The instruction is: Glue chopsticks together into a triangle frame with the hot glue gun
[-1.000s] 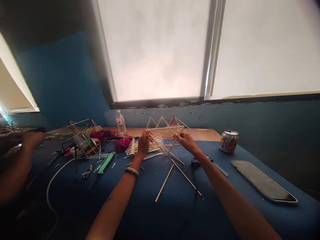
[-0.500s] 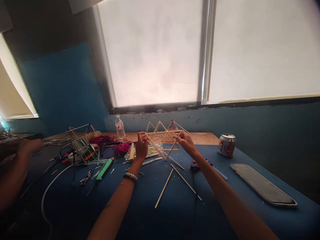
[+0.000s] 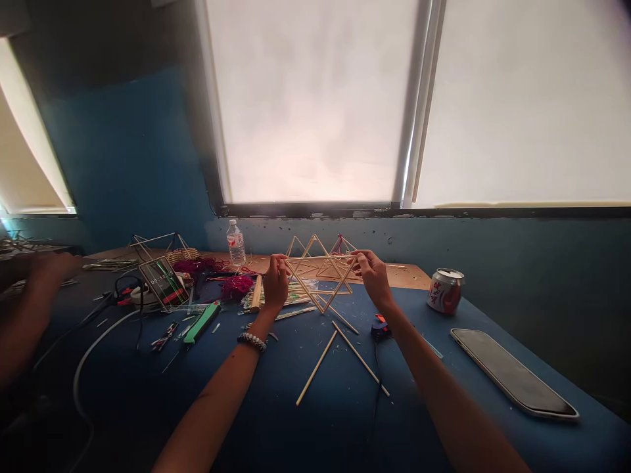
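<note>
Clearly, the fingers of the left hand [image 3: 276,282] and right hand [image 3: 373,279] are pinched on the two upper corners of a stick triangle [image 3: 321,258], held point-down above the blue table [image 3: 296,440]. Nearer lie two loose sticks [image 3: 316,368], their far ends close together. Left of the left hand are magenta yarn [image 3: 236,287] and a green-handled tool [image 3: 202,324]; to the right, a can [image 3: 445,292] stands beyond a phone [image 3: 515,373]. At far left, another person's hand [image 3: 52,272] is blurred.
</note>
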The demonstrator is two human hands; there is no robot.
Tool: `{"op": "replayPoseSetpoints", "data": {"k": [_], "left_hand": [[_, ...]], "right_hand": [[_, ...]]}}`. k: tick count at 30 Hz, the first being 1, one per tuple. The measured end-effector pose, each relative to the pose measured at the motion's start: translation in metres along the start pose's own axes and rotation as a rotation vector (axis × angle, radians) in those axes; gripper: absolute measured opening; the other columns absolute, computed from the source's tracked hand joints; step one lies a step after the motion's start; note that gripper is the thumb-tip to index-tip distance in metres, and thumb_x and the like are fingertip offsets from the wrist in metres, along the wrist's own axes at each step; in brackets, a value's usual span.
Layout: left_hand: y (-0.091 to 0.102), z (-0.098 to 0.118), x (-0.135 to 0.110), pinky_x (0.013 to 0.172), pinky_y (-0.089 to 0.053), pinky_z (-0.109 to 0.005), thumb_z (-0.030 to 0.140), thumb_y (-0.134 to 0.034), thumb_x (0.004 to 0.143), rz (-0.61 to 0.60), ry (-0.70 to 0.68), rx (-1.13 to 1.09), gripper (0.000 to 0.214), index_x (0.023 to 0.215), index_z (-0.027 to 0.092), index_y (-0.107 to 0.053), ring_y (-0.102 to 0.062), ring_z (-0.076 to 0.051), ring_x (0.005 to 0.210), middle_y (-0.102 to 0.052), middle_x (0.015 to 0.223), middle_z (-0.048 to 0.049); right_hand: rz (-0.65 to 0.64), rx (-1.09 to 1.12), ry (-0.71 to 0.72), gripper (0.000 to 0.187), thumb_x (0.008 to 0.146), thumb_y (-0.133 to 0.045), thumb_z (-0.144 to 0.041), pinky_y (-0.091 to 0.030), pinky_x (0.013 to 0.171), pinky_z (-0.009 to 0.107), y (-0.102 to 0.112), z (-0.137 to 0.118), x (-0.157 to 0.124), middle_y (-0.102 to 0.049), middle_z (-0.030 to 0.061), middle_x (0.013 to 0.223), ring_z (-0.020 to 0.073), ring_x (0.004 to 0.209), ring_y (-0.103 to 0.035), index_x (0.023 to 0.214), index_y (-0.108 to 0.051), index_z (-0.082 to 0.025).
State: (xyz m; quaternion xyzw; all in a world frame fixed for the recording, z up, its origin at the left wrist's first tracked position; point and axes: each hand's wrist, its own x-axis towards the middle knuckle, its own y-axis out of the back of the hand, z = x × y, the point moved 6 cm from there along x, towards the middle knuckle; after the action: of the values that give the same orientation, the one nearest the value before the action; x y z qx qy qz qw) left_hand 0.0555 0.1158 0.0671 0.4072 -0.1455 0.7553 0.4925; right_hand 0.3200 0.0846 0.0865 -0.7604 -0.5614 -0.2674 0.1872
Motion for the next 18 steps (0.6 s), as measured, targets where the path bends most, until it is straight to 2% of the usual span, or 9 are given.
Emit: {"op": "replayPoseSetpoints", "data": {"k": [5,10,15,18], "left_hand": [[0.001,0.006,-0.002,0.06,-0.04,-0.027,0.04,-0.026,0.101,0.014,-0.058,-0.019,0.029,0.1,0.023,-0.05,-0.053,-0.013,0.057,-0.055,0.068,0.0017],[0.004,0.009,-0.004,0.064,-0.041,-0.027,0.038,-0.028,0.1,0.035,-0.105,-0.005,0.026,0.097,0.023,-0.049,-0.054,-0.014,0.06,-0.052,0.067,0.0028],[0.007,0.01,-0.006,0.068,-0.044,-0.027,0.038,-0.026,0.099,0.064,-0.145,0.027,0.027,0.094,0.023,-0.048,-0.055,-0.014,0.063,-0.054,0.073,0.0015],[0.008,0.012,-0.008,0.066,-0.043,-0.027,0.038,-0.029,0.099,0.081,-0.174,0.021,0.025,0.093,0.023,-0.047,-0.052,-0.012,0.062,-0.058,0.082,-0.0001]], "right_hand": [[0.048,0.005,-0.007,0.023,0.082,-0.047,-0.039,-0.047,0.063,0.029,0.005,-0.002,0.001,-0.067,0.0066,0.078,0.0184,0.072,-0.059,0.083,-0.06,-0.02],[0.043,0.037,-0.042,0.018,0.079,-0.045,-0.034,-0.047,0.062,0.03,0.005,0.001,0.001,-0.065,0.005,0.073,0.0193,0.072,-0.06,0.082,-0.057,-0.02],[0.06,-0.034,0.027,0.015,0.078,-0.044,-0.031,-0.045,0.059,0.029,0.009,0.0,0.001,-0.055,0.0008,0.065,0.0168,0.063,-0.051,0.074,-0.054,-0.022],[0.054,-0.052,0.059,0.013,0.078,-0.043,-0.029,-0.044,0.057,0.029,0.009,-0.001,0.002,-0.054,0.0003,0.062,0.0171,0.063,-0.052,0.072,-0.053,-0.022]]}}
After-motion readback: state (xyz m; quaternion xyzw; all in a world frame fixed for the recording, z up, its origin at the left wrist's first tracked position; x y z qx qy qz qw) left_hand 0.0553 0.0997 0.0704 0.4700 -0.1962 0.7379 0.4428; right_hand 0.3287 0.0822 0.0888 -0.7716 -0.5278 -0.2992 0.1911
